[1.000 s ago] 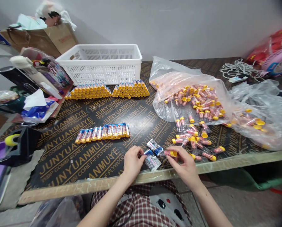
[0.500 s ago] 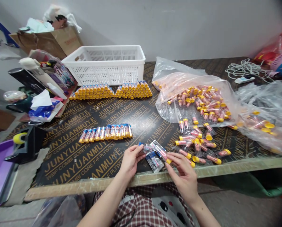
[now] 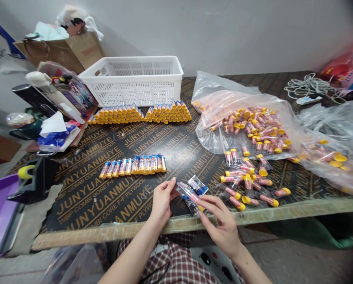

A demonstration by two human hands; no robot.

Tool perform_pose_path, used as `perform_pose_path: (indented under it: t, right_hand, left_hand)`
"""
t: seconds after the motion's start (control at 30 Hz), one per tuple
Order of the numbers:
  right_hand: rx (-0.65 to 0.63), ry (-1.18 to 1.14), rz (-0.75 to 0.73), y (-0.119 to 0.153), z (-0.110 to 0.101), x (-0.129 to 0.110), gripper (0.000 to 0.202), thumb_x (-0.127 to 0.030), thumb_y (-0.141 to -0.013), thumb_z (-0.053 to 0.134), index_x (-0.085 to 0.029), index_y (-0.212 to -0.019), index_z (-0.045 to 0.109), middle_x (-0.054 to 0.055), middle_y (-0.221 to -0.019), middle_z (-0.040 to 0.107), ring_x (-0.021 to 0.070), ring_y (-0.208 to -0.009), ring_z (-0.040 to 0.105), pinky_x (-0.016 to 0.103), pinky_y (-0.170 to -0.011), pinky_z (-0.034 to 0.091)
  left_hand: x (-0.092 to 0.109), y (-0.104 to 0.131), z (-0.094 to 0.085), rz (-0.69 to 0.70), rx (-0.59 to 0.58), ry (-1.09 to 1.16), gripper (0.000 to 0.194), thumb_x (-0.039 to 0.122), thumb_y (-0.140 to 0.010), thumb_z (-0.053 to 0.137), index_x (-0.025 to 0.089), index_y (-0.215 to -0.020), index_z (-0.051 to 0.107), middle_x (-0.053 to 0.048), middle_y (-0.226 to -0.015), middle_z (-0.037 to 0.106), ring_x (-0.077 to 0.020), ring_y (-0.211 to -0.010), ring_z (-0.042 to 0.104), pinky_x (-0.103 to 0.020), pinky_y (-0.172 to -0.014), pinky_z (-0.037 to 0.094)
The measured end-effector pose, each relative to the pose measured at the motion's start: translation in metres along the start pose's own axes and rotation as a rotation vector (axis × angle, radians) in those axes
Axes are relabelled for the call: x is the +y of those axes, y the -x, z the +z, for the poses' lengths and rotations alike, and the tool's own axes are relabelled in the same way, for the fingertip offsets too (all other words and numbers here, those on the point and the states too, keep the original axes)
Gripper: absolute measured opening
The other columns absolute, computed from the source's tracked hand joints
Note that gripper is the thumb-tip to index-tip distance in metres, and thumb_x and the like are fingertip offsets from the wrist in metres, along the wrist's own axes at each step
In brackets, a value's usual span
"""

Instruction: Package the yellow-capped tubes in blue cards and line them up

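In the head view, my right hand (image 3: 220, 223) pinches a small clear tube (image 3: 190, 193) with pink contents near its yellow-capped end. The tube slants up toward my left hand (image 3: 162, 199), whose thumb and fingers are closed on what looks like a clear printed sleeve at the tube's far end. How far the sleeve covers the tube I cannot tell. Flat blue-and-white printed sleeves (image 3: 198, 184) lie on the table under and beside the tube. To the left stands a row of tubes in blue printed sleeves (image 3: 147, 165). Loose unsleeved tubes (image 3: 247, 183) lie right of my hands.
A white plastic basket (image 3: 138, 88) stands at the back, with stacked sleeved tubes (image 3: 167, 112) before it. A clear bag (image 3: 212, 136) spills more tubes at right. A tape dispenser (image 3: 40, 181) and tissue pack (image 3: 56, 136) sit left. The table's taped front edge (image 3: 105, 234) runs near me.
The tube in my right hand has moved left and met the sleeve in my left hand. More of the loose printed sleeves now shows behind it.
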State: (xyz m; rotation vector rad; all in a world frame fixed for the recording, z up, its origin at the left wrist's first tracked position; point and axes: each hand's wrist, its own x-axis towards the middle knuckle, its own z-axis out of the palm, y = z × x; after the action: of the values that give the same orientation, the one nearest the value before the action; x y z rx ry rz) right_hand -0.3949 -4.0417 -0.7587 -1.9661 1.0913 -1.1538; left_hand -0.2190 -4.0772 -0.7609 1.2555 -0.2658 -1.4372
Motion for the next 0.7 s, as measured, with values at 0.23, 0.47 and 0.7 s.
perform_pose_path:
  t: [0.23, 0.47, 0.7]
  right_hand:
    - [-0.028, 0.016, 0.008, -0.005, 0.006, 0.009, 0.048, -0.009, -0.083, 0.048, -0.032, -0.125, 0.050, 0.007, -0.109, 0.053, 0.0204, -0.102, 0.056, 0.038, -0.088, 0.051]
    - [-0.147, -0.057, -0.015, -0.018, 0.001, 0.009, 0.080, -0.008, -0.067, 0.053, -0.029, -0.139, 0.025, 0.009, -0.146, 0.024, 0.0297, -0.131, 0.032, 0.047, -0.098, 0.044]
    - [-0.283, -0.185, -0.005, -0.017, 0.003, 0.009, 0.082, -0.006, -0.060, 0.049, -0.024, -0.137, 0.029, 0.009, -0.137, 0.043, 0.0264, -0.127, 0.041, 0.044, -0.104, 0.040]
  left_hand:
    - [0.008, 0.017, 0.006, -0.057, -0.214, -0.042, 0.047, 0.024, -0.053, 0.084, 0.015, -0.091, 0.058, -0.002, -0.073, 0.069, -0.0117, -0.061, 0.063, -0.023, -0.062, 0.051]
    - [0.011, 0.031, 0.003, -0.171, -0.429, -0.219, 0.036, 0.036, -0.063, 0.076, 0.008, -0.084, 0.069, -0.009, -0.074, 0.069, -0.0133, -0.062, 0.061, -0.023, -0.060, 0.049]
    - [0.008, 0.036, 0.004, -0.209, -0.454, -0.254, 0.034, 0.036, -0.061, 0.078, 0.010, -0.080, 0.070, -0.006, -0.072, 0.068, -0.0122, -0.060, 0.060, -0.022, -0.058, 0.047]
